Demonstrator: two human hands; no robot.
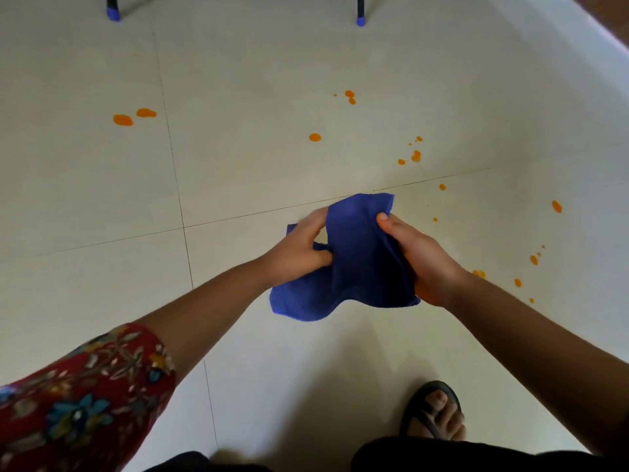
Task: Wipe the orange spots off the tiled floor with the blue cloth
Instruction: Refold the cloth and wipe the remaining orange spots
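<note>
The tiled floor (pixel 238 148) spreads beneath you. You hold the blue cloth (pixel 357 267) over it, crumpled and sagging. Your left grip (pixel 299 247) pinches its left edge and your right grip (pixel 418 260) curls round its right side. Orange spots (pixel 123 120) lie scattered ahead and to the right, with two blue-tipped chair legs (pixel 113 8) beyond.

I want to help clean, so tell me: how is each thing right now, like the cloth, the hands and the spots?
blue cloth: crumpled, held up off the floor by both hands.
left hand: grips the cloth's left part.
right hand: grips its right edge, thumb on top.
orange spots: scattered, not wiped.
tiled floor: spotted ahead and to the right.
foot: in a black sandal, on the floor.
</note>
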